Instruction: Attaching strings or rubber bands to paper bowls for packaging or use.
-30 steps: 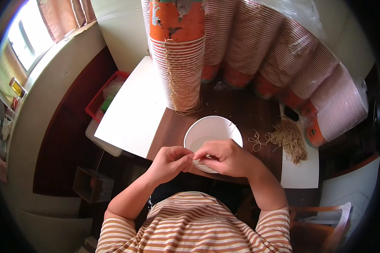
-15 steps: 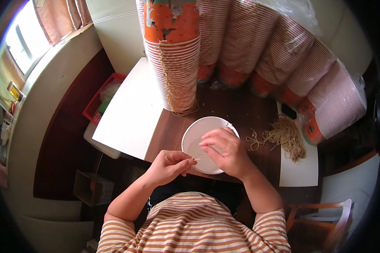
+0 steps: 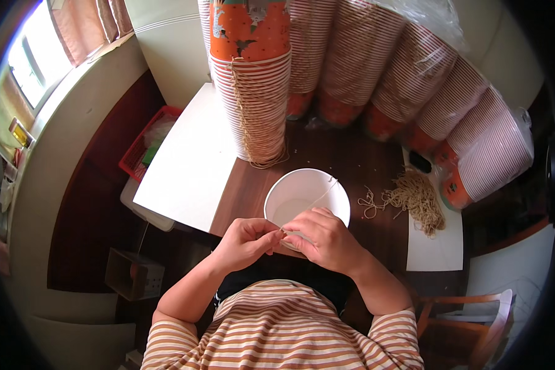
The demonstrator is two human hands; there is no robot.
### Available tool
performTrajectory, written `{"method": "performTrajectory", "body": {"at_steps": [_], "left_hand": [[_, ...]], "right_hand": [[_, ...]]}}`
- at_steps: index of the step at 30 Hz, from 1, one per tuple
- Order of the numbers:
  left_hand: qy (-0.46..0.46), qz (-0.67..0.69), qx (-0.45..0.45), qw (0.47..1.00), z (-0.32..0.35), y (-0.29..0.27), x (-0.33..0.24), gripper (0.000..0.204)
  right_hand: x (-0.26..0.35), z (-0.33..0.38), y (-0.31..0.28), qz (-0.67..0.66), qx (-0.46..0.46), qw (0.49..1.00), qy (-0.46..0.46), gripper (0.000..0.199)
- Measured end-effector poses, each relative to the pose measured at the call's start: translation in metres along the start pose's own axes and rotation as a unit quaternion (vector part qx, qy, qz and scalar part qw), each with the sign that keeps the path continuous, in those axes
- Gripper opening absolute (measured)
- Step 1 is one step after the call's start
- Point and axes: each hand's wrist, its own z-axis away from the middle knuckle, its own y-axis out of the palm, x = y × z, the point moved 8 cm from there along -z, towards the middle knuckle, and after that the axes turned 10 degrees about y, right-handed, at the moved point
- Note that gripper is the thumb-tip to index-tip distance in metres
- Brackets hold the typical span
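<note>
A white paper bucket (image 3: 277,196) stands mouth up at the table's near edge, in front of me. A thin beige cord (image 3: 322,198) runs from the far right part of its rim across the mouth toward my hands. My left hand (image 3: 250,240) pinches the cord at the near rim between thumb and fingertips. My right hand (image 3: 324,238) is closed beside it over the near right rim, its fingertips meeting the left ones on the cord. The exact spot where the cord meets the near rim is hidden by my fingers.
A tall stack of nested orange paper buckets (image 3: 253,34) with cords hanging down stands behind. Several plastic-wrapped bucket stacks (image 3: 413,65) line the back right. Loose cords (image 3: 418,200) lie on the right, near a dark phone-like object (image 3: 420,162). A red basket (image 3: 143,148) sits left.
My right hand has come down and left from above the bucket to meet my left hand at the near rim. The cord now stretches across the mouth.
</note>
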Motion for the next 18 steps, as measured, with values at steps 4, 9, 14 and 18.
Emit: {"method": "performTrajectory", "body": {"at_steps": [4, 9, 14, 18], "left_hand": [[0.003, -0.011, -0.002, 1.0, 0.002, -0.001, -0.001, 0.02], [0.002, -0.016, -0.011, 1.0, 0.003, -0.004, 0.001, 0.02], [0.007, 0.003, -0.015, 1.0, 0.004, -0.003, 0.002, 0.017], [0.076, -0.067, -0.055, 0.993, 0.011, -0.01, -0.001, 0.014]], "right_hand": [[-0.003, -0.002, 0.002, -0.022, -0.001, 1.0, 0.01, 0.011], [-0.007, -0.001, 0.0, -0.062, -0.005, 0.996, 0.063, 0.008], [-0.004, 0.003, 0.001, -0.025, -0.014, 0.998, 0.052, 0.008], [-0.001, 0.014, 0.005, -0.088, -0.023, 0.988, 0.123, 0.006]]}}
